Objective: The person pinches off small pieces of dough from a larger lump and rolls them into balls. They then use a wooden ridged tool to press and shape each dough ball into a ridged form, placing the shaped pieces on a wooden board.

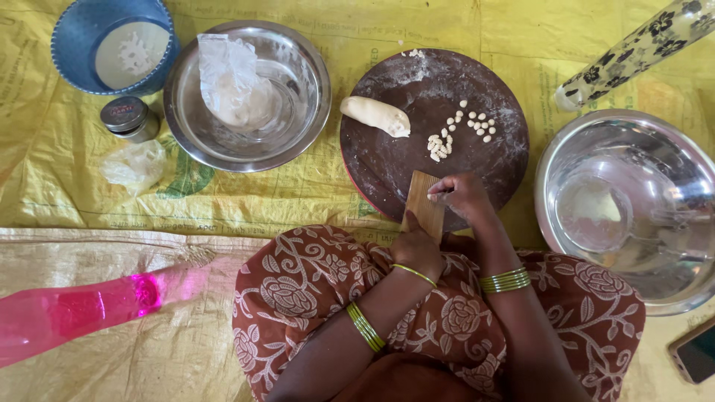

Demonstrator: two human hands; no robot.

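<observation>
My left hand [417,249] grips the lower end of a small ridged wooden board [424,205], tilted against the near rim of a round dark board [417,160]. My right hand [462,195] presses its fingertips on the wooden board's upper right edge; whether a bit of dough is under them I cannot tell. A log of pale dough [376,116] lies at the round board's left. Several small dough pellets [456,130] are scattered at its centre.
A steel bowl [298,134] holding a plastic bag stands to the left, a blue basket [74,67] and a small tin [126,117] beyond it. A large steel bowl [558,149] with flour sits right. A pink bottle [67,313] lies near left, a phone [696,350] near right.
</observation>
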